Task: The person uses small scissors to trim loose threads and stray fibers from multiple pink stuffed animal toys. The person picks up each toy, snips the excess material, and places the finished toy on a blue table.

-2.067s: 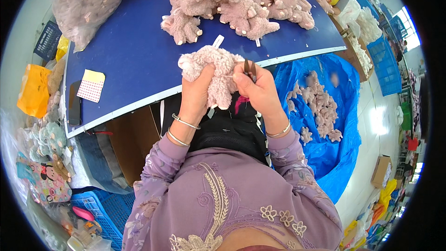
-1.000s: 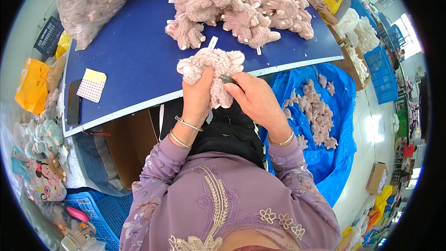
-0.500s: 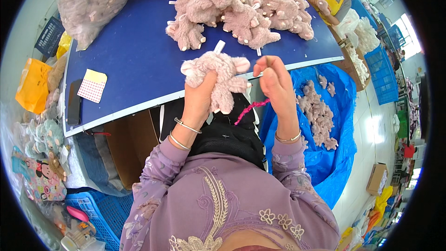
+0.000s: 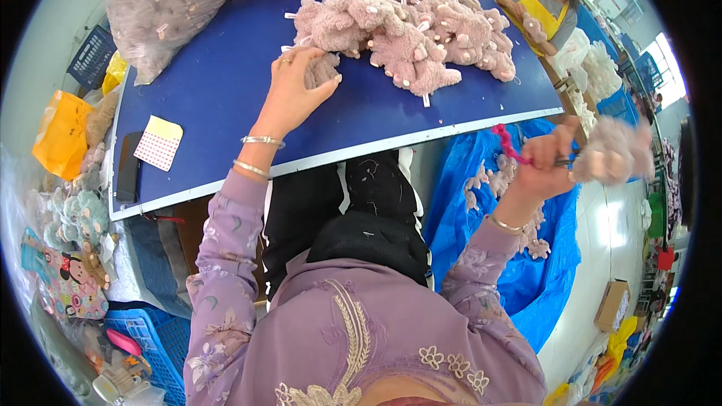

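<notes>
My left hand point(image 4: 295, 86) reaches over the table to the near left edge of the pile, its fingers and thumb closed around a small pinkish-grey plush toy point(image 4: 323, 71). Out to the right, above the blue sheet, my right hand point(image 4: 543, 165) is closed on a small dark metal tool point(image 4: 564, 162), mostly hidden by the fingers. From it trails a bright pink braided cord point(image 4: 508, 144). Just past the right fingertips is another plush toy point(image 4: 611, 152), smeared by motion; whether the fingers still touch it I cannot tell.
More plush toys point(image 4: 406, 37) are heaped on the blue table point(image 4: 248, 83), beside a full clear plastic bag point(image 4: 169, 15). A dotted card point(image 4: 159, 141) and a dark phone point(image 4: 129, 169) lie at left. Plush toys sit on a blue sheet point(image 4: 451, 180). A co-worker point(image 4: 545, 11) holds a toy.
The plush toy from my left hand is now out at the right by my right hand, which has swung rightward. My left hand has moved up to the pile and gripped another toy.
</notes>
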Tool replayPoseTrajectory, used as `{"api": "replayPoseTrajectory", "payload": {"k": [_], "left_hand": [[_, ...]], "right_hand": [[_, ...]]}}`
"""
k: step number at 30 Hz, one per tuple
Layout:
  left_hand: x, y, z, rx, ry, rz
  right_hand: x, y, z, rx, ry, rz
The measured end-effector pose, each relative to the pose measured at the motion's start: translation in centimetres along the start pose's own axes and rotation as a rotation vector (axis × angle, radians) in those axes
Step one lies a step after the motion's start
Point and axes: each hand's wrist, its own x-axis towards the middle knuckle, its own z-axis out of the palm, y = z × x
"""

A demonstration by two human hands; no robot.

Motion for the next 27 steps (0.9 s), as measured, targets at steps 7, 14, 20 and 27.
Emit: {"api": "replayPoseTrajectory", "payload": {"k": [7,14,20,27], "left_hand": [[-1.1,-2.7,2.2,0.089,-0.158,-0.019],[-6.4,3.8,2.1,-0.265,-0.089,-0.076],[-7.5,5.3,2.4,-0.469,0.041,0.06],[-6.5,4.5,3.0,-1.007,-0.035,-0.44]], "right_hand": [[-4.0,8.6,0.2,-0.586,0.122,0.544],[-4.6,15.2,1.5,-0.92,-0.063,0.737],[-5.0,16.7,2.7,-0.772,-0.102,0.586],[-5.6,15.5,4.1,-0.606,-0.022,0.696]]}}
